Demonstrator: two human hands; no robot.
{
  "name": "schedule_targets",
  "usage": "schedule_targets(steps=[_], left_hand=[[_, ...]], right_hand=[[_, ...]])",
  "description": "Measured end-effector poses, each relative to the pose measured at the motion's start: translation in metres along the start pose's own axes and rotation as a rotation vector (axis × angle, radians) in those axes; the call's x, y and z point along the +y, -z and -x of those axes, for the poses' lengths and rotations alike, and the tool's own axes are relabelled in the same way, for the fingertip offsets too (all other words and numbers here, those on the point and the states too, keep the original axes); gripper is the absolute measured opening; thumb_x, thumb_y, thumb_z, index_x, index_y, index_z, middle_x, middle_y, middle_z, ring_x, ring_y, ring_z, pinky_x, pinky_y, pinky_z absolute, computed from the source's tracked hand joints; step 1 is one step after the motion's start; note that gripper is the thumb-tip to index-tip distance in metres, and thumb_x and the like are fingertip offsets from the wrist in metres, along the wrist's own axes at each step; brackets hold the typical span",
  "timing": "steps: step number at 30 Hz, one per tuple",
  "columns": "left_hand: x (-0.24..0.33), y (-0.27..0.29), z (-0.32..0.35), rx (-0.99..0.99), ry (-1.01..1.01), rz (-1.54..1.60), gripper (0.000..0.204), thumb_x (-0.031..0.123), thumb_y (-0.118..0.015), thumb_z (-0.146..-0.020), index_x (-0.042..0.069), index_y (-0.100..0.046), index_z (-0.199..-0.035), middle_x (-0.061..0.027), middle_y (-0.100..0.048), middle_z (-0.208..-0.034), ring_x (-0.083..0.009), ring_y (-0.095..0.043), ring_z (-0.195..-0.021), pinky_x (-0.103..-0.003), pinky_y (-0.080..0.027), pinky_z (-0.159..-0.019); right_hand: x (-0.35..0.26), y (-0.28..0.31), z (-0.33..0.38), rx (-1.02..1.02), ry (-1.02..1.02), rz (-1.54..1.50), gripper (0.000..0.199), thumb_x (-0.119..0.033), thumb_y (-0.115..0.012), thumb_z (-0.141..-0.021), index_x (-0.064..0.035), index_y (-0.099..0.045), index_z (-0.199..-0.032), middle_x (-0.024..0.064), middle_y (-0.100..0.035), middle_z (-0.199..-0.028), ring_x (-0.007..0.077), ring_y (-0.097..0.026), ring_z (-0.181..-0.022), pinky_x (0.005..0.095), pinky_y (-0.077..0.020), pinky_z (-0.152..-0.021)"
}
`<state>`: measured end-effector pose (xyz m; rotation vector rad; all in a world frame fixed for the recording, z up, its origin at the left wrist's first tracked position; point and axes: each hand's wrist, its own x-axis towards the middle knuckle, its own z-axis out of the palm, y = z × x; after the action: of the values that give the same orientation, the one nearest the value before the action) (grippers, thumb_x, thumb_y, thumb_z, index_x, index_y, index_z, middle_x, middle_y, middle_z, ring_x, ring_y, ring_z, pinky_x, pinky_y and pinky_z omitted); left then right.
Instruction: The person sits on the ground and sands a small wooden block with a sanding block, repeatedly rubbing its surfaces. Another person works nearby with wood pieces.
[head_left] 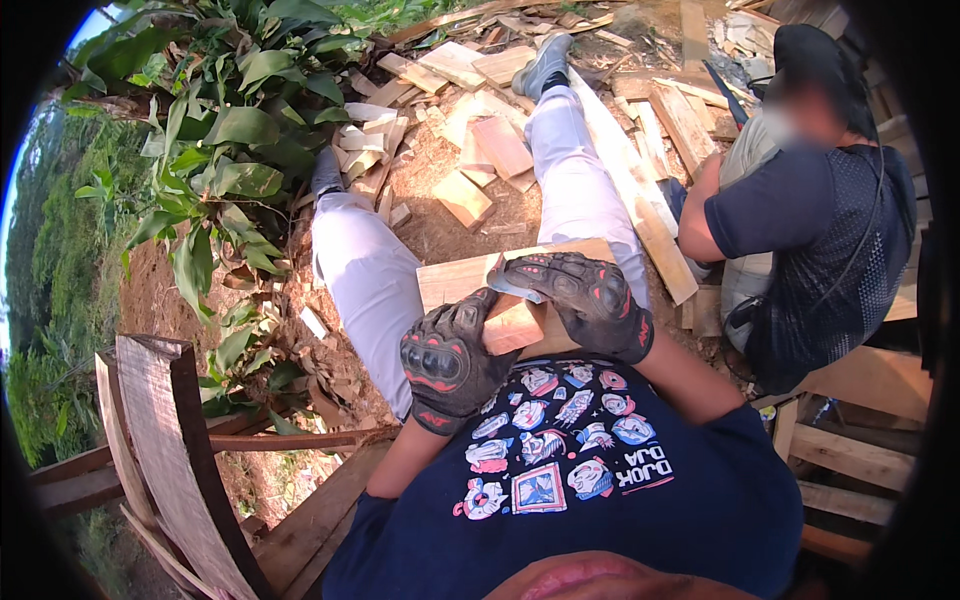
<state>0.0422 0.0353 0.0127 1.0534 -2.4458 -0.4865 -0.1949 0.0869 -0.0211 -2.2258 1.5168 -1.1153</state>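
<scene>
A wide wooden board (450, 285) lies across my lap. On it rests a small wooden block (516, 328), its end face toward me. My left hand (450, 358), in a black glove with red trim, is closed round the block's left side. My right hand (580, 295), gloved alike, bends over the block's far end, its fingers closed on a thin grey-blue sheet (520, 293). The sheet curls over the block; its exact kind is not clear. Several fingertips are hidden behind the block and sheet.
Wood offcuts (465, 198) and sawdust cover the ground between my outstretched legs. A long plank (640, 190) lies beside my right leg. Another person (810, 220) sits close at the right. Leafy plants (240, 130) grow at the left, above upright timbers (165, 430).
</scene>
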Motion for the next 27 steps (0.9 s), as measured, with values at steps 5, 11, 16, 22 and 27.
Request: schedule_targets(steps=[5, 11, 16, 22, 27], left_hand=[[-0.006, -0.007, -0.007, 0.044, -0.060, -0.012, 0.062, 0.042, -0.090, -0.081, 0.005, -0.072, -0.127, -0.0158, -0.079, -0.104, -0.0375, -0.076, -0.092, -0.050, -0.057, -0.084], [0.008, 0.006, -0.008, -0.088, 0.054, -0.019, 0.064, 0.041, -0.092, -0.079, 0.008, -0.071, -0.130, -0.0155, -0.079, -0.108, -0.0362, -0.076, -0.094, -0.049, -0.057, -0.085], [0.002, 0.000, -0.005, -0.033, -0.030, -0.034, 0.064, 0.038, -0.092, -0.077, 0.009, -0.071, -0.130, -0.0145, -0.079, -0.110, -0.0360, -0.076, -0.095, -0.050, -0.057, -0.086], [-0.002, -0.003, 0.002, -0.065, 0.025, -0.009, 0.065, 0.037, -0.093, -0.075, 0.007, -0.070, -0.129, -0.0141, -0.079, -0.114, -0.0365, -0.076, -0.096, -0.051, -0.057, -0.087], [0.001, -0.002, 0.002, 0.014, -0.058, -0.019, 0.066, 0.037, -0.093, -0.075, 0.006, -0.071, -0.129, -0.0157, -0.079, -0.113, -0.0375, -0.076, -0.096, -0.051, -0.057, -0.086]], right_hand=[[0.069, -0.045, 0.047, -0.021, -0.271, -0.287, 0.045, 0.006, -0.059, -0.095, -0.0063, -0.072, -0.136, 0.0152, -0.076, -0.131, 0.0316, -0.076, -0.115, 0.0434, -0.0617, -0.099], [-0.011, 0.004, -0.002, 0.013, -0.034, -0.088, 0.042, 0.002, -0.060, -0.096, -0.0075, -0.073, -0.135, 0.0145, -0.077, -0.129, 0.0317, -0.076, -0.114, 0.0428, -0.0614, -0.098], [0.080, -0.041, 0.045, -0.252, -0.320, -0.061, 0.034, -0.005, -0.059, -0.104, -0.0022, -0.072, -0.135, 0.0140, -0.077, -0.124, 0.0277, -0.075, -0.116, 0.0382, -0.0602, -0.098], [0.016, -0.010, 0.018, -0.023, -0.086, -0.120, 0.042, 0.000, -0.061, -0.100, -0.0068, -0.069, -0.141, 0.0141, -0.075, -0.133, 0.0278, -0.073, -0.121, 0.0407, -0.0590, -0.103], [0.104, -0.036, 0.055, -0.211, -0.174, 0.383, 0.038, -0.012, -0.058, -0.101, -0.0111, -0.072, -0.137, 0.0145, -0.078, -0.108, 0.0325, -0.074, -0.093, 0.0482, -0.0579, -0.083]])
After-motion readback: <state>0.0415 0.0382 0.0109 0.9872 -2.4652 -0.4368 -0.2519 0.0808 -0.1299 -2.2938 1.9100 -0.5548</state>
